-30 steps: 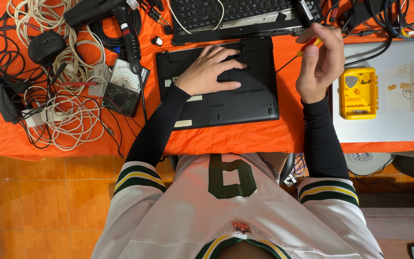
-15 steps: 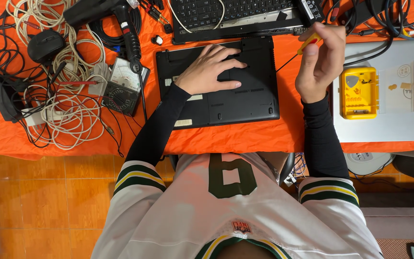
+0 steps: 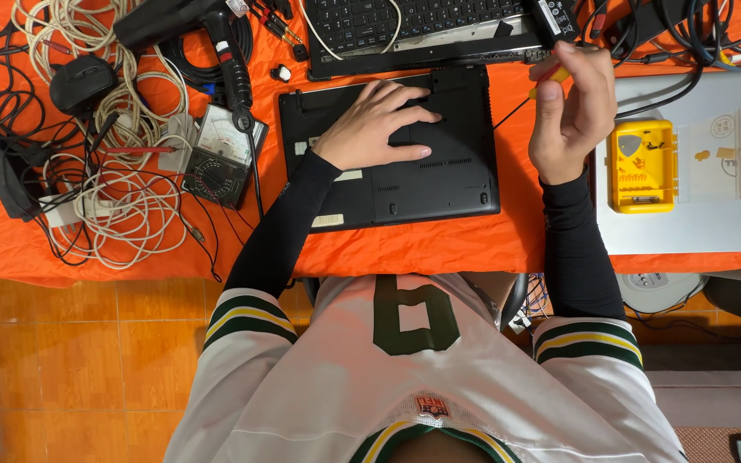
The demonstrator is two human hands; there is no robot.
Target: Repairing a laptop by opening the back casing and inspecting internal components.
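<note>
Orange-covered worktop (image 3: 439,249) above tiled floor; left hand (image 3: 379,124) lies flat, fingers spread, on upturned laptop (image 3: 396,150), right hand (image 3: 569,107) seemingly grips a screwdriver (image 3: 535,88).

Matt black plastic laptop base (image 3: 422,180) on smooth orange cloth (image 3: 439,249); glossy yellow plastic case (image 3: 642,165).

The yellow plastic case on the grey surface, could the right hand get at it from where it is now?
Probably yes. The yellow plastic case lies just beside the right hand with nothing between them, but that hand's grip is taken by an orange-handled screwdriver.
</note>
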